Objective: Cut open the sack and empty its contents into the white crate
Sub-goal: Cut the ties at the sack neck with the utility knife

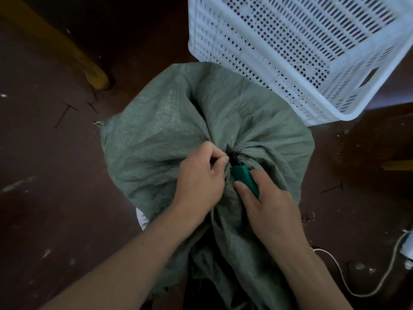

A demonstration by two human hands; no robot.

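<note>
A grey-green woven sack stands on the dark floor in the middle of the view, its mouth gathered into a tight neck. My left hand pinches the bunched fabric at that neck. My right hand grips a green-handled cutter, its dark tip set against the neck between both hands. The white perforated crate stands just behind the sack at the upper right, and nothing shows inside it. The sack's contents are hidden.
A yellow wooden furniture leg stands at the upper left. A white cable curls across the floor at the lower right. Small nails and white specks lie scattered on the dark brown floor.
</note>
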